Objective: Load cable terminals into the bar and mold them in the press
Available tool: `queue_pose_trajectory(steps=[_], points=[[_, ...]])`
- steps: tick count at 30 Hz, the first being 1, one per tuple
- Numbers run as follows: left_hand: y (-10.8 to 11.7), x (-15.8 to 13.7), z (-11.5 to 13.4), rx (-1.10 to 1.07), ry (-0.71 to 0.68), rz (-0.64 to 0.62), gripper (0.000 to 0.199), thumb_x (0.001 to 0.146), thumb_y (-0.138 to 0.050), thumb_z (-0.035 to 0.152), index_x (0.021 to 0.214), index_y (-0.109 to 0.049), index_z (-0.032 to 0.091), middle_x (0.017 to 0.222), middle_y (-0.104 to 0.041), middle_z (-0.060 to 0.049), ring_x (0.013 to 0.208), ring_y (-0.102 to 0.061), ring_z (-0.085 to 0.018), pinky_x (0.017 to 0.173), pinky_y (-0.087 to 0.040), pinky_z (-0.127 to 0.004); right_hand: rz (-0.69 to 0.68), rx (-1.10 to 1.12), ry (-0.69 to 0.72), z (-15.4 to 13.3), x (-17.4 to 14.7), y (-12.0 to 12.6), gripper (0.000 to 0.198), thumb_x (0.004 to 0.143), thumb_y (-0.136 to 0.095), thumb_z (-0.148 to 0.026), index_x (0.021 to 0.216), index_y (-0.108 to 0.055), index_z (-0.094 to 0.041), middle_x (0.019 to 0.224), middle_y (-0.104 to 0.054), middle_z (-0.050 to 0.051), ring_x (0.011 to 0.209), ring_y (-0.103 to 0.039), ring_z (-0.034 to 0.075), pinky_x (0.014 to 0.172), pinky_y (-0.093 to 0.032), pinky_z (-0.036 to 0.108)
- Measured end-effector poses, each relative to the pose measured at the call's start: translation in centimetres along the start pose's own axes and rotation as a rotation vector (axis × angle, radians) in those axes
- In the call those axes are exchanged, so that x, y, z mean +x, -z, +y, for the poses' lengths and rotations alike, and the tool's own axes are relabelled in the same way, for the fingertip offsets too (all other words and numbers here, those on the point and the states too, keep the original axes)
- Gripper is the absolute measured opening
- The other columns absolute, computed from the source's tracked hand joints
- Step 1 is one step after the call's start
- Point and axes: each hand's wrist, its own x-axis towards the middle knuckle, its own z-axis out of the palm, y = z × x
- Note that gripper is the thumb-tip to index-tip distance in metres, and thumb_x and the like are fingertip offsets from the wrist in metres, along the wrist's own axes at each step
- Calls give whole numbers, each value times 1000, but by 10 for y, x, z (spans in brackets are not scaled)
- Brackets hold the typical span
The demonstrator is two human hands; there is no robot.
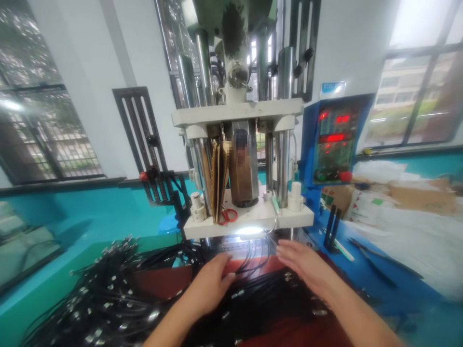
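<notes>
My left hand (214, 280) is at the left front of a lit work area under the press (249, 229). Its thumb and fingers are apart, with nothing visible between them. My right hand (304, 262) is on the other side, fingers stretched out toward the lit area. Between the hands, thin dark cables (249, 258) curve over an orange-red front edge (237, 265). Whether either hand touches that edge, I cannot tell. Below them lies a heap of black cables (260, 301) with small metal ends.
A large bundle of black cables (104, 294) spreads on the left. Red-handled scissors (228, 216) and folded cardboard (219, 183) rest on the press. A blue control box (334, 142) with red displays stands right, above black tongs (376, 262) on a blue surface.
</notes>
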Motion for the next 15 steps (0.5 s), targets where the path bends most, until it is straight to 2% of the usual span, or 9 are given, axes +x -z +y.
queue_pose_trajectory(steps=[2, 4, 6, 9, 11, 13, 15], points=[[-12, 25, 1, 48, 1, -77, 45, 79, -57, 31, 121, -55, 15, 122, -61, -13, 111, -56, -27, 98, -39, -38, 46, 44, -44, 5, 28, -11, 20, 70, -72, -17, 87, -63, -14, 86, -70, 7, 87, -67, 17, 89, -50, 28], [-23, 38, 0, 51, 1, -130, 40, 76, -60, 32, 112, -60, 15, 109, -67, -13, 99, -61, -27, 87, -44, -36, 21, 63, -81, 13, 43, -17, 11, 71, -68, -14, 79, -62, -12, 72, -68, 6, 73, -67, 16, 80, -52, 29], [-27, 44, -1, 33, -7, -158, 34, 74, -62, 32, 103, -63, 15, 101, -69, -10, 91, -63, -25, 80, -45, -32, -30, 100, -113, 20, 47, -23, 6, 71, -64, -12, 76, -61, -11, 64, -66, 6, 65, -66, 17, 72, -54, 30], [-20, 47, 1, -10, -25, -180, 30, 75, -60, 31, 100, -64, 15, 95, -70, -6, 84, -63, -21, 73, -45, -29, -139, 161, -158, 25, 40, -34, 6, 71, -60, -12, 77, -60, -11, 66, -66, 8, 67, -67, 20, 67, -54, 34], [-10, 45, 5, -40, -41, -169, 30, 80, -55, 31, 104, -62, 15, 95, -69, -5, 83, -62, -20, 72, -46, -29, -217, 197, -186, 27, 31, -45, 8, 71, -59, -15, 78, -60, -12, 71, -68, 10, 72, -68, 21, 71, -54, 36], [-1, 35, 11, -49, -46, -140, 29, 83, -51, 30, 106, -61, 16, 97, -68, -6, 87, -62, -21, 78, -46, -32, -279, 228, -199, 29, 22, -56, 8, 72, -59, -18, 78, -60, -13, 76, -68, 10, 76, -68, 21, 76, -54, 37], [-1, 15, 17, -9, -52, 5, 28, 86, -46, 27, 109, -59, 16, 104, -66, -10, 96, -60, -24, 89, -44, -37, -325, 254, -189, 29, 15, -68, 7, 71, -58, -20, 76, -59, -15, 77, -67, 10, 80, -68, 21, 80, -53, 37]])
